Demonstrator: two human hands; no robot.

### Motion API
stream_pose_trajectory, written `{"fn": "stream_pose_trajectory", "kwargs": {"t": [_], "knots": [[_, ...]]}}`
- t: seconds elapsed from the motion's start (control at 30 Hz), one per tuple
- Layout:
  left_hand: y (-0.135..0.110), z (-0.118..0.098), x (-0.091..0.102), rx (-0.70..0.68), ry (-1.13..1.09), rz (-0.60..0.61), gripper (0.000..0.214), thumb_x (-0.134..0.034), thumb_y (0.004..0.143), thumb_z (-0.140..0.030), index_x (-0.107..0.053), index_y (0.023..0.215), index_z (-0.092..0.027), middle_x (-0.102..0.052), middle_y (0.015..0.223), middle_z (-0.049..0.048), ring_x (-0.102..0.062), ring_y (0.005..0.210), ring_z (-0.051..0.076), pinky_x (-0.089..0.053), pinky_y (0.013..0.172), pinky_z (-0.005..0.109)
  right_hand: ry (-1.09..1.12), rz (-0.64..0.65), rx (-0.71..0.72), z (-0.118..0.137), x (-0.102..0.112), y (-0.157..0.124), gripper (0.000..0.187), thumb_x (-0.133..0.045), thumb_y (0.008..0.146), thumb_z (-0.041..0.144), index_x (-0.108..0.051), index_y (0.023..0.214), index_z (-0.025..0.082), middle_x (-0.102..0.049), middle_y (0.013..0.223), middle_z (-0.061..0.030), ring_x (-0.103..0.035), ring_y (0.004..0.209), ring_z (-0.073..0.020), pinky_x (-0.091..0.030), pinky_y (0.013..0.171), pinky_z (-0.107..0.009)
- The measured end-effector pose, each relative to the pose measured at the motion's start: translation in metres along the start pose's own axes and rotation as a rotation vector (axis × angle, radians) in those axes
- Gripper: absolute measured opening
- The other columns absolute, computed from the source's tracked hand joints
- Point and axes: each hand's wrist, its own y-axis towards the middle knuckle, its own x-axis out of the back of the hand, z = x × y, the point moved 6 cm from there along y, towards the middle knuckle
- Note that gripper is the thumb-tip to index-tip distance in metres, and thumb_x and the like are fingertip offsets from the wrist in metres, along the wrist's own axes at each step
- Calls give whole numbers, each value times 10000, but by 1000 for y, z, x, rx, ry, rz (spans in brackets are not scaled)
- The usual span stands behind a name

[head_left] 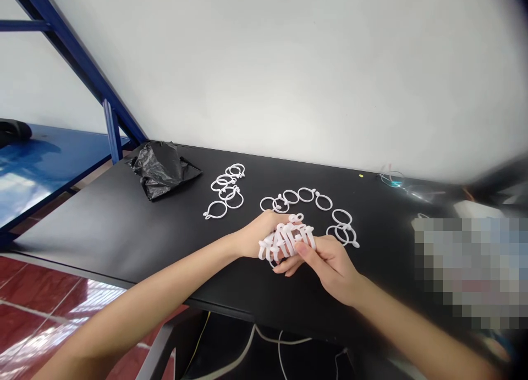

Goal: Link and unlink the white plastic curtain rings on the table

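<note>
My left hand [259,234] is closed around a bunch of white plastic rings [289,240], several of them stacked side by side over the black table [103,231]. My right hand [330,264] meets it from the right, thumb and fingers pinched on the near end of the same bunch. Loose white rings lie flat on the table: a cluster [226,190] at the back left, a row [295,198] just beyond my hands, and a few more [344,229] to the right of the bunch.
A crumpled black plastic bag [160,168] lies at the table's back left. A blue metal frame [82,66] and blue shelf [37,160] stand to the left. White wall behind. Cables [264,344] hang under the table's front edge. A blurred patch covers the right.
</note>
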Motion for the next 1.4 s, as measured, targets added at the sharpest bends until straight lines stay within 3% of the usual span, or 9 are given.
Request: {"fn": "stream_pose_trajectory", "kwargs": {"t": [0.2,0.37,0.6,0.73,0.9,0.97,1.07,1.13,1.4], "knots": [[4,7,-1,32,-352,97,556,-776,612,-581,-585,858,-121,-603,703,23,-578,579,142,-473,518,256,-26,-2,-17,-4,3,1,434,-430,1001,360,-786,904,131,-778,909,-111,-731,685,-168,-630,642,-287],[5,6,-4,82,-403,154,539,-771,632,-586,-572,812,-118,-586,643,0,-548,498,112,-466,470,237,37,-2,-45,-2,3,3,454,-434,997,387,-775,876,113,-770,918,-130,-728,677,-160,-624,628,-278],[-2,0,9,17,180,-60,201,-668,773,-252,-615,928,-135,-630,715,-12,-572,617,112,-415,553,195,224,-57,-208,-13,4,10,251,-720,821,361,-708,906,125,-750,842,-81,-726,734,-177,-612,632,-279],[-5,-4,7,19,372,16,413,-643,760,-185,-587,1169,-160,-701,855,24,-628,687,147,-439,616,220,186,-9,-275,-16,1,11,237,-732,800,370,-722,805,133,-721,717,-44,-673,629,-141,-602,630,-282],[-6,-4,11,38,594,-25,555,-607,775,-177,-487,1315,-143,-702,858,48,-615,654,169,-424,610,245,124,-114,-217,-13,12,11,252,-724,805,377,-713,693,152,-687,647,-25,-650,616,-137,-583,637,-281],[-7,-5,11,20,701,-44,440,-555,823,-185,-508,1258,-137,-680,809,43,-594,620,168,-399,582,246,122,-131,-206,-13,17,11,248,-710,821,376,-718,721,149,-694,653,-32,-652,613,-140,-583,638,-290],[-7,-3,9,4,884,3,138,-454,855,-115,-574,917,-145,-603,686,21,-503,516,140,-312,513,245,145,-101,-213,-12,20,12,255,-693,840,383,-718,783,136,-701,679,-41,-657,609,-142,-581,624,-293],[-7,-1,8,19,932,36,162,-423,846,-75,-501,735,-163,-530,604,0,-411,453,116,-258,487,249,143,-77,-208,-11,19,12,265,-674,856,386,-701,763,140,-683,670,-32,-650,604,-137,-576,618,-287],[-7,-4,5,-16,449,56,186,-456,845,-119,-419,674,-184,-495,562,-33,-447,481,95,-319,501,212,27,-121,-50,-1,15,5,277,-604,911,352,-678,712,174,-649,628,-17,-633,603,-150,-551,623,-295]]}}
